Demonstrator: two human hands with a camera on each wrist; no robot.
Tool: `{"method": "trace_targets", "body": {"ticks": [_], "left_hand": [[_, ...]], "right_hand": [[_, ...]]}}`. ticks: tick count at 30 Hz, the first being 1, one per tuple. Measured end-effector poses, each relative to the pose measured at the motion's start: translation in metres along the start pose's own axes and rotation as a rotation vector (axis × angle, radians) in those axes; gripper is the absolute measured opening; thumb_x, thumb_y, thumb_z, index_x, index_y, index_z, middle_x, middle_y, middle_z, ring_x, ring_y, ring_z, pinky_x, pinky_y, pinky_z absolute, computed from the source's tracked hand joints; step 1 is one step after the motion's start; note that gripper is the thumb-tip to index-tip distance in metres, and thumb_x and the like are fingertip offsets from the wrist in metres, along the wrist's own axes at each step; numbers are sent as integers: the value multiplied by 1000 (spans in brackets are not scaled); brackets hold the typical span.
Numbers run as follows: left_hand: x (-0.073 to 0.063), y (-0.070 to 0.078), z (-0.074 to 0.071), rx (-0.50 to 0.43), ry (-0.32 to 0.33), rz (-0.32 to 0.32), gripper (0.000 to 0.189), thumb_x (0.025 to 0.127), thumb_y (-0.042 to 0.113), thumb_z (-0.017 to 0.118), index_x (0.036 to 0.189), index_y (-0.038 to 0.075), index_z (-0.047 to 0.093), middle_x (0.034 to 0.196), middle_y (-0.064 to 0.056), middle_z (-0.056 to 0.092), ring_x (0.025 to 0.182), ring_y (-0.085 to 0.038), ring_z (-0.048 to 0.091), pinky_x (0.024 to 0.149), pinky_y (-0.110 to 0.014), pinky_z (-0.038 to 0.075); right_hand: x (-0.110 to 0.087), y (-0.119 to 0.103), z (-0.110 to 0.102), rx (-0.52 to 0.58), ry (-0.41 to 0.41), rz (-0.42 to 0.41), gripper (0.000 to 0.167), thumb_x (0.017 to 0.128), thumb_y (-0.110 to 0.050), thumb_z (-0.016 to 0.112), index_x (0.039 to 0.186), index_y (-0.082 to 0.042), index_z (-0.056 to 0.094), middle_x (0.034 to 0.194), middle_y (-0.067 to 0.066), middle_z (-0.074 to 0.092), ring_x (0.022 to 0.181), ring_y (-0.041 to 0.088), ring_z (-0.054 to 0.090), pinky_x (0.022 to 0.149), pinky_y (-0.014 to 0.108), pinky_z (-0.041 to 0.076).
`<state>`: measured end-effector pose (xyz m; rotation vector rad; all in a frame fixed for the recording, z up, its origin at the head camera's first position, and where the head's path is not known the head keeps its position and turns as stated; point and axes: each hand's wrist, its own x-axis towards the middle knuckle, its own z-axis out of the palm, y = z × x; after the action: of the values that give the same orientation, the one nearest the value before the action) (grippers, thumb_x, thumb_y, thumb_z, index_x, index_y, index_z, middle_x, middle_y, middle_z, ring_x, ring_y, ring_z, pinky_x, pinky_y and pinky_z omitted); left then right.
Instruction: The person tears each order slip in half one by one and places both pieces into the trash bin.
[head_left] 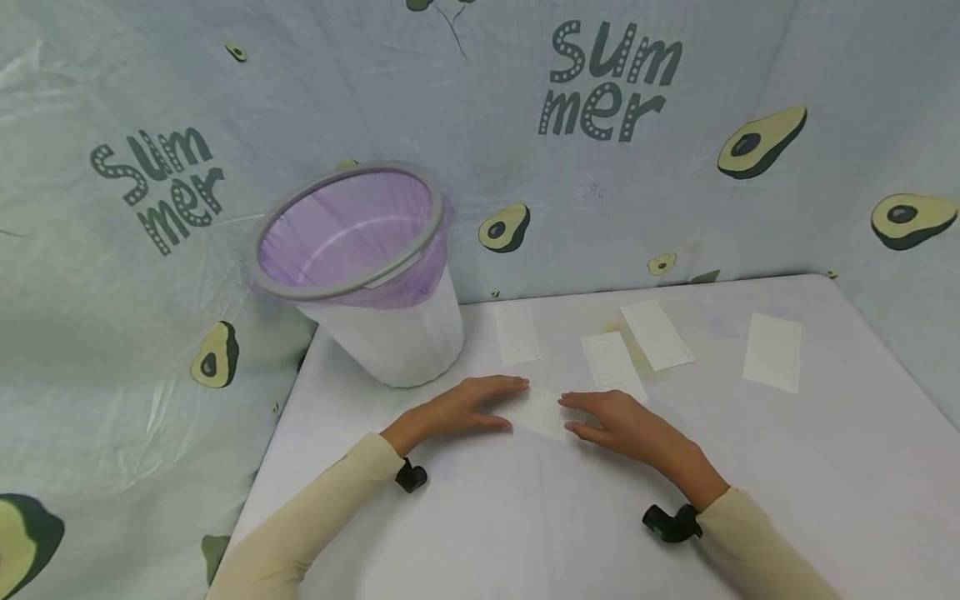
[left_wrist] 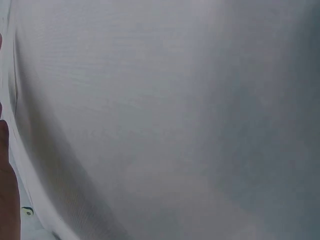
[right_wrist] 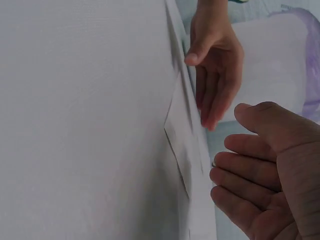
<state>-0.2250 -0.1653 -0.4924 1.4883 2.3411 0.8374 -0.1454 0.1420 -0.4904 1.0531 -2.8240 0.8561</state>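
White paper (head_left: 542,412) nearest you lies on the tabletop (head_left: 487,533) between your left hand (head_left: 468,407) and right hand (head_left: 621,423), both relaxed and grasping nothing, perhaps held apart so neither covers its middle.

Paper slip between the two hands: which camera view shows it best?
The head view: it shows the slip from above, between the left hand and right hand. The right wrist view catches it only at a shallow slant; the left wrist view does not clearly show it.
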Motion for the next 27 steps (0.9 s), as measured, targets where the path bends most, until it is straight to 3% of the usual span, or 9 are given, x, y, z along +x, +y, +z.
{"method": "trace_targets", "body": {"ticks": [8, 14, 20, 27], "left_hand": [[6, -10, 2, -33, -7, -16, 68, 89, 24, 82, 148, 9, 53, 154, -2, 50, 145, -14, 42, 118, -33, 34], [14, -13, 4, -57, -47, 9, 72, 83, 26, 86, 146, 7, 55, 152, -5, 52, 143, -17, 44, 117, -32, 35], [20, -13, 3, 7, -73, 48, 67, 81, 26, 87, 138, 3, 62, 147, -10, 56, 138, -24, 48, 115, -35, 38], [25, -9, 0, 47, -93, 39, 58, 81, 25, 86, 132, 4, 68, 143, -10, 59, 135, -26, 50, 114, -36, 39]], "right_hand": [[16, -3, 13, -1, -44, 37, 48, 96, -30, 72, 135, -3, 65, 136, 14, 65, 126, 32, 61, 103, 48, 49], [23, -9, 19, -32, -43, 123, 59, 89, -33, 81, 135, -2, 63, 136, 14, 62, 127, 34, 56, 104, 49, 47], [26, -12, 23, -93, -49, 168, 68, 78, -33, 90, 130, 3, 66, 126, 13, 61, 115, 32, 56, 96, 45, 51], [29, -15, 22, -68, -46, 189, 59, 78, -27, 90, 124, 4, 70, 121, 12, 61, 111, 29, 57, 93, 42, 52]]}}
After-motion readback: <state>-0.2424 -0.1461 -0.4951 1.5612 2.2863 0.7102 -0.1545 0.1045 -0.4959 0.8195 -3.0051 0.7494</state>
